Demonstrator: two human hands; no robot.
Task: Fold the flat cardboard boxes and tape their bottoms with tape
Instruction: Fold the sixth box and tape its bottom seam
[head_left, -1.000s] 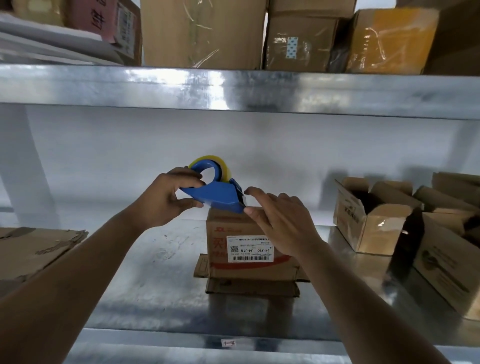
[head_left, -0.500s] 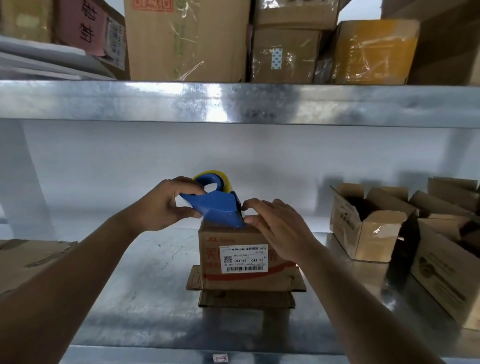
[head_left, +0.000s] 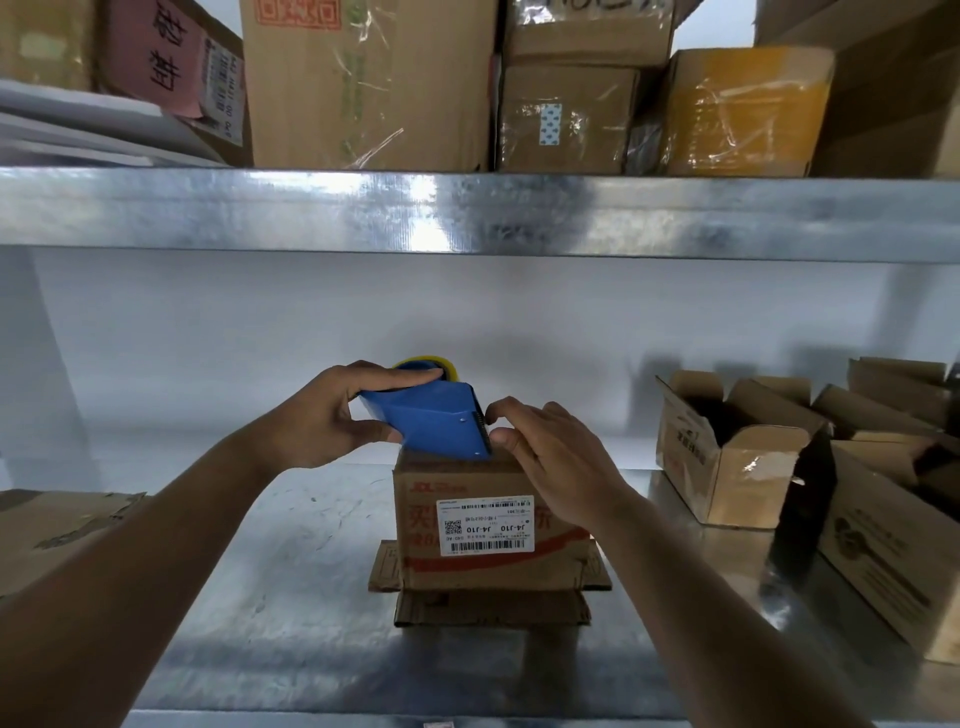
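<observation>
A: Box (head_left: 488, 525) sits at centre frame on the metal shelf (head_left: 291, 613), upside down to judge by the inverted label (head_left: 485, 526), its lower flaps splayed out flat around its base. Where are the hands?

B: Left hand (head_left: 322, 421) grips the blue tape dispenser (head_left: 431, 421), fingers over its top and thumb underneath, with the toothed cutting edge tipped down against the box's upper face. Right hand (head_left: 556, 457) lies over the right part of that face, fingers only lightly bent, fingertips just beside the blade. It seems to be pressing rather than gripping; I cannot see any tape under it.

A: What worries you?

B: Those fingertips so near the serrated edge. A sharp tug to cut could nick them, I'd judge. And the box is light; if the right hand eases off, the pull may drag or tip it, leaving the strip crooked or the seam gapped.

A: Anything else nearby?

B: Folded open-topped boxes (head_left: 737, 447) at right, flat cardboard (head_left: 57, 519) at left, well apart.
</observation>
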